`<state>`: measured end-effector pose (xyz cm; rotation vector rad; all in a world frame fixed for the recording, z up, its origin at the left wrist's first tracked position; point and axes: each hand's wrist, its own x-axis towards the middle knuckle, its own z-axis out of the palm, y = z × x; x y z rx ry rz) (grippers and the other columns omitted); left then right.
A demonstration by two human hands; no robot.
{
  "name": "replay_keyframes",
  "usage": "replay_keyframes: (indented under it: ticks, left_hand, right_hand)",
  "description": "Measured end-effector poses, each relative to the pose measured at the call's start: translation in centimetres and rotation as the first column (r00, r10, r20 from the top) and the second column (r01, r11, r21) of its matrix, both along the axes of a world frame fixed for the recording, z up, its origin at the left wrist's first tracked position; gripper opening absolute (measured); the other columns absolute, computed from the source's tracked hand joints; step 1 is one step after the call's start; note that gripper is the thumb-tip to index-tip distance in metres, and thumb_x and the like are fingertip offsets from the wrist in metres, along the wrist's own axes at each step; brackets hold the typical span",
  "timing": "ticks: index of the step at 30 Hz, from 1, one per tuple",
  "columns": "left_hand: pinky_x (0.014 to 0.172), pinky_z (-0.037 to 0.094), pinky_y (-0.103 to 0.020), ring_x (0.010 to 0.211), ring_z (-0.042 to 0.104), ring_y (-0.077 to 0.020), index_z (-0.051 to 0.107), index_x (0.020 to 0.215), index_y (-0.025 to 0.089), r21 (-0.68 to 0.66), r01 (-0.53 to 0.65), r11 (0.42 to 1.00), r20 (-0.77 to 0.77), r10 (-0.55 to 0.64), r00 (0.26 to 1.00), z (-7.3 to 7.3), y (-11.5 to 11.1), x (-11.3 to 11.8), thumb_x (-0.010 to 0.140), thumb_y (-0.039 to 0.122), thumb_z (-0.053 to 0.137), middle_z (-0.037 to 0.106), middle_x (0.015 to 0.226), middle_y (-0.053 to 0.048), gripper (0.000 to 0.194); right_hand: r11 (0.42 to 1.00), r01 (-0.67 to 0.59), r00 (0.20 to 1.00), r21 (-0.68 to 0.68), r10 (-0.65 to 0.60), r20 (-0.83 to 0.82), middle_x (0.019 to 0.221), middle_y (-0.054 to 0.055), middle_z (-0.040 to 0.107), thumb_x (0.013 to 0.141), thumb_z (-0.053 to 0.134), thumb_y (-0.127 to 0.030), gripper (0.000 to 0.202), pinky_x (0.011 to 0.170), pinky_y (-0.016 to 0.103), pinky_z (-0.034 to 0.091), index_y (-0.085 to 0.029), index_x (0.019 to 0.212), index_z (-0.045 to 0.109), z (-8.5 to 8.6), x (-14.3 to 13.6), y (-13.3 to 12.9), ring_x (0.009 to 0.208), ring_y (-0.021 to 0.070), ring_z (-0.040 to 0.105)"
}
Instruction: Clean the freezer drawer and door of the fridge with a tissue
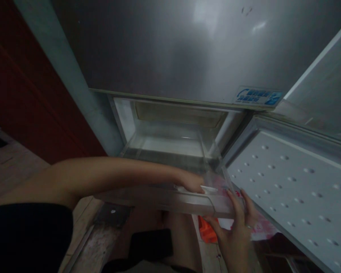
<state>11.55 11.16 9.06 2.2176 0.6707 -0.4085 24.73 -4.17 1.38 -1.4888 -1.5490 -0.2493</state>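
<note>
A clear plastic freezer drawer (184, 203) is pulled out of the lower compartment of a fridge. From the left, my left hand (191, 182) reaches down into it near the front wall, closed over a thin white piece that looks like a cloth (208, 189). Its fingertips are hidden and somewhat blurred. My right hand (238, 220) grips the front right corner of the drawer, fingers over the rim and thumb beneath. Pink-printed clear plastic (261, 227) shows behind and beside the right hand.
The lower fridge door (290, 182) stands open on the right, close to my right hand. The upper grey door (170, 53) is closed above. An orange bag (207, 229) lies on the floor below the drawer. A dark phone-like slab (150, 244) rests on my lap.
</note>
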Motion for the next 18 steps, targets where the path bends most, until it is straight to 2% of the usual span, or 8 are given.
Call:
replay_keyframes:
  ticks: [2, 4, 8, 14, 18]
  left_hand:
    - [0.054, 0.035, -0.022, 0.057, 0.047, -0.0102, 0.05, 0.059, 0.014, -0.036, 0.042, 0.998, 0.065, -0.04, 0.997, -0.4, 0.2, 0.0, 0.088, 0.016, 0.053, 0.05, 0.056, 0.004, 0.029]
    - [0.057, 0.037, -0.022, 0.059, 0.048, -0.0106, 0.053, 0.06, 0.014, -0.042, 0.076, 0.996, 0.114, -0.071, 0.991, -0.7, 0.4, -1.1, 0.087, 0.015, 0.052, 0.053, 0.057, 0.003, 0.028]
    - [0.063, 0.04, -0.023, 0.066, 0.053, -0.0134, 0.063, 0.068, 0.012, -0.073, 0.128, 0.989, 0.115, -0.119, 0.986, -0.7, 0.5, -5.9, 0.087, 0.01, 0.049, 0.062, 0.063, 0.0, 0.024]
    - [0.061, 0.04, -0.02, 0.068, 0.055, -0.0128, 0.072, 0.084, 0.013, -0.103, -0.047, 0.994, -0.065, 0.041, 0.997, 1.0, 0.6, -14.8, 0.086, 0.014, 0.051, 0.067, 0.066, 0.002, 0.021]
    - [0.062, 0.042, -0.021, 0.069, 0.059, -0.0131, 0.073, 0.092, 0.014, -0.091, -0.157, 0.983, -0.213, 0.135, 0.968, 2.1, 0.6, -18.5, 0.088, 0.017, 0.05, 0.07, 0.072, 0.0, 0.024]
  right_hand:
    - [1.0, 0.003, 1.0, 0.002, -0.003, 0.0, 0.148, 0.016, 0.033, 0.085, 0.058, -0.065, 0.068, 0.105, 0.057, 0.037, -0.025, 0.139, 0.045, -0.1, 0.1, 0.0, 0.134, 0.0352, 0.037]
    - [1.0, -0.003, 1.0, 0.004, 0.003, 0.006, 0.148, 0.016, 0.033, 0.084, 0.059, -0.066, 0.071, 0.103, 0.058, 0.037, -0.026, 0.14, 0.044, -0.1, 0.1, 0.1, 0.134, 0.0359, 0.037]
    - [1.0, -0.014, 1.0, 0.015, 0.013, 0.015, 0.148, 0.016, 0.034, 0.083, 0.058, -0.067, 0.073, 0.103, 0.06, 0.036, -0.028, 0.143, 0.043, 0.0, 0.2, 0.1, 0.133, 0.0361, 0.038]
    - [0.999, -0.015, 0.999, 0.03, 0.014, 0.03, 0.149, 0.015, 0.033, 0.084, 0.057, -0.067, 0.073, 0.102, 0.062, 0.036, -0.031, 0.145, 0.04, 0.0, 0.2, 0.3, 0.133, 0.0372, 0.038]
    - [0.999, -0.016, 0.999, 0.042, 0.015, 0.039, 0.15, 0.016, 0.033, 0.084, 0.058, -0.067, 0.075, 0.103, 0.062, 0.035, -0.03, 0.146, 0.04, 0.0, 0.2, 0.3, 0.135, 0.0377, 0.037]
